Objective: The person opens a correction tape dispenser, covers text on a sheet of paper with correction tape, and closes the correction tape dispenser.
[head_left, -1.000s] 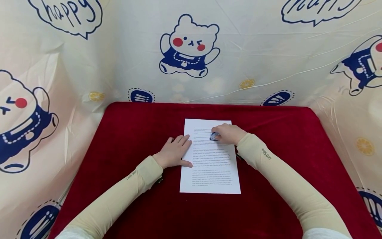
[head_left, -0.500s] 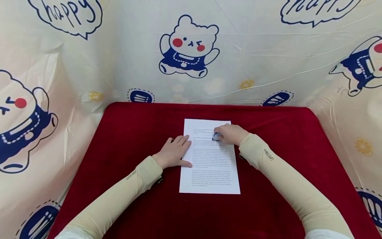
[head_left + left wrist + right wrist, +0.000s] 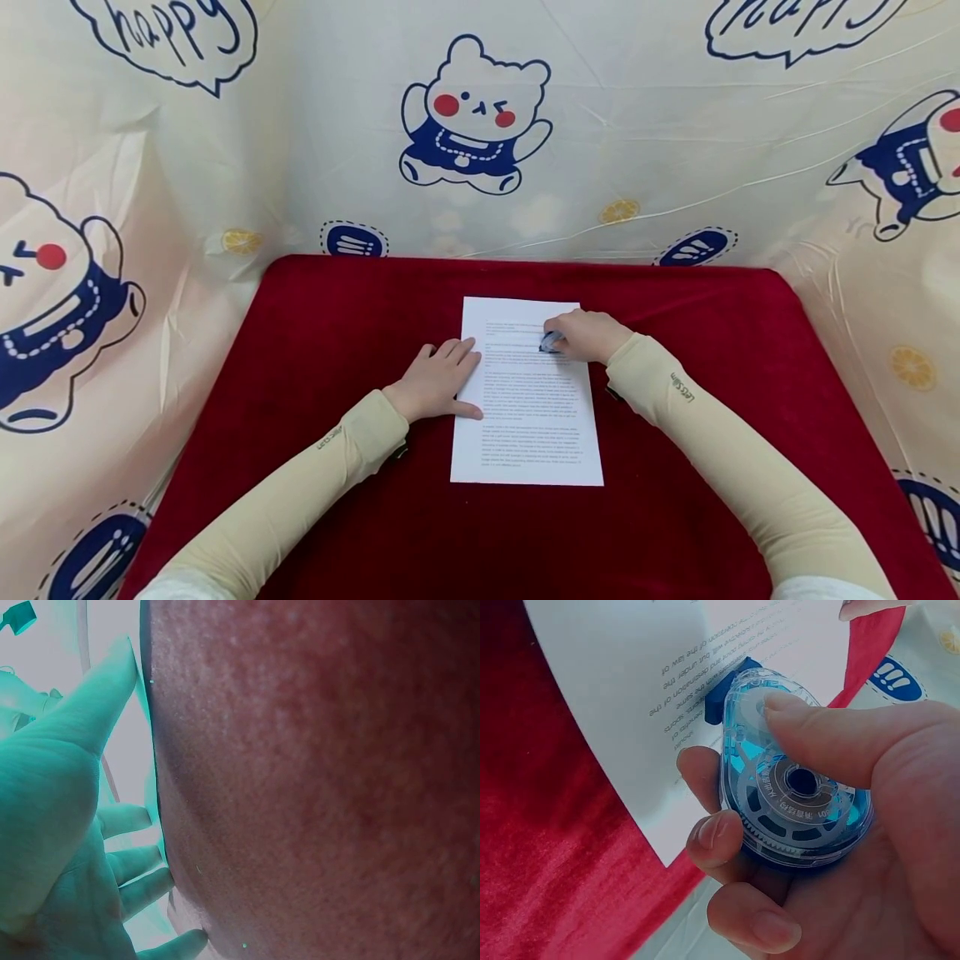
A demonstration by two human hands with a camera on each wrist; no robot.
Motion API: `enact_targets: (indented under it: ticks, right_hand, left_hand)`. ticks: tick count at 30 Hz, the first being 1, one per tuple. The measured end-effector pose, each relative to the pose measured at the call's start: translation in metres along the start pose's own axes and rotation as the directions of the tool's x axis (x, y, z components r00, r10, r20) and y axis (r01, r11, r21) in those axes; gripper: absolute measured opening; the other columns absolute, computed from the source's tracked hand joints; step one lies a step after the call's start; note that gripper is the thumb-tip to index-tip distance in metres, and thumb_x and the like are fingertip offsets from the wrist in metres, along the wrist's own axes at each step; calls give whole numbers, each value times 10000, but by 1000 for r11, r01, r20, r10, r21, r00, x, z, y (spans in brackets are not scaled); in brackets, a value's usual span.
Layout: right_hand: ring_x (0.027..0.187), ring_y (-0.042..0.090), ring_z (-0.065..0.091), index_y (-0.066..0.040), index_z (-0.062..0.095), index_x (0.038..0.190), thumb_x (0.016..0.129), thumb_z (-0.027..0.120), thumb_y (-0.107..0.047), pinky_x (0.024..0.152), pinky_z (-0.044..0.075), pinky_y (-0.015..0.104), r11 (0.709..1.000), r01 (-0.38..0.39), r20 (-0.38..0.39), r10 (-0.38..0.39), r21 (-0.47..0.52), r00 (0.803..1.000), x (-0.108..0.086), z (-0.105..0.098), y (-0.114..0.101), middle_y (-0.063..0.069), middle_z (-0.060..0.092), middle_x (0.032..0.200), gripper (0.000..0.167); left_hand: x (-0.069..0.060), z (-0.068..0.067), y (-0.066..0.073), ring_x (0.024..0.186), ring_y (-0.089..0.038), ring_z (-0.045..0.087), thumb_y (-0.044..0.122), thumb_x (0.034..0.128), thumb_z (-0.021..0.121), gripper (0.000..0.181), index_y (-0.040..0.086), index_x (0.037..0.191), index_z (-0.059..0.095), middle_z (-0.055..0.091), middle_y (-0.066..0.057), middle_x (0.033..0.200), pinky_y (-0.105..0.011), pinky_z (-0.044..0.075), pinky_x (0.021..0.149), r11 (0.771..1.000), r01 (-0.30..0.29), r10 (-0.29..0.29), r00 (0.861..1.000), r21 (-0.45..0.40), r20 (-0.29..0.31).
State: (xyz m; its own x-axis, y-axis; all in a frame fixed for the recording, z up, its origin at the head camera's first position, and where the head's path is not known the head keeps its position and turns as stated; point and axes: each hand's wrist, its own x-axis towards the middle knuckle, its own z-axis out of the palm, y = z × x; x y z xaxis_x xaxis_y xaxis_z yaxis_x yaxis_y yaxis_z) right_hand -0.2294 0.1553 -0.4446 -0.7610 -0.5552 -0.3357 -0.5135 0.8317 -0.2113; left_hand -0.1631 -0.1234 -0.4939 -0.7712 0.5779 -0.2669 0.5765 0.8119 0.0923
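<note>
A white sheet of printed paper [image 3: 528, 454] lies on the red cloth, its lines of text running across. My left hand [image 3: 435, 383] rests on the sheet's left edge with fingers spread and straight. Over the upper right part of the sheet, my right hand [image 3: 594, 335] grips a correction tape [image 3: 799, 787]. In the right wrist view the thumb presses on its clear casing, with the fingers curled beneath. Its dark blue tip [image 3: 721, 696] points at the printed lines; whether it touches the paper is hard to tell. The left wrist view shows the left hand's thumb and fingers at the cloth, strongly tinted.
The red cloth [image 3: 337, 317] covers the table around the sheet. A pale curtain [image 3: 637, 125] with cartoon bears stands close behind and along both sides of the table.
My right hand has slid a little to the right over the sheet, carrying the correction tape. My left hand has stayed in place, and the paper looks almost unmoved.
</note>
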Motion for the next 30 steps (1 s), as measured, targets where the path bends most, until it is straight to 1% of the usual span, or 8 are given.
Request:
enact_targets:
  ticks: [4,10,15,24,30]
  right_hand:
    - [780,197,592,-112,723,1151,1004,668,-122,675,482,327,1000,-21,8,21,2,1000,-2,0,2,49,722,1036,157]
    - [801,202,593,-127,716,1159,1013,667,-138,696,492,340,999,-38,14,38,-3,999,-4,1,6,47,719,1060,155]
    - [820,208,607,-136,715,1210,1011,681,-165,722,513,342,999,-52,17,52,-2,998,-5,3,10,54,723,1084,204]
    - [750,191,584,-126,719,1218,1011,671,-146,621,467,315,998,-61,22,61,-14,998,-10,2,13,56,724,1025,213]
    - [775,195,575,-135,720,1195,1009,674,-150,645,460,322,997,-74,20,74,-3,997,-14,3,17,42,713,1021,193]
  left_hand:
    - [0,-1,0,1511,-351,318,736,852,700,1050,43,1583,406,323,-179,1670,-612,353,1124,1000,0,0,1000,2,-2]
    - [0,-1,1,1510,-355,318,736,854,698,1049,41,1583,404,321,-182,1671,-616,351,1123,1000,-1,1,1000,1,4]
    - [-1,-2,1,1513,-355,314,733,856,697,1047,43,1586,400,320,-182,1671,-617,346,1126,1000,2,-2,1000,-7,6]
    - [-2,-2,1,1520,-359,312,719,848,721,1049,31,1576,413,319,-190,1671,-631,346,1122,1000,-7,7,1000,-27,-7]
    - [-2,-2,1,1517,-360,315,719,848,720,1045,30,1573,417,323,-191,1668,-629,351,1117,1000,-7,7,1000,-28,-7]
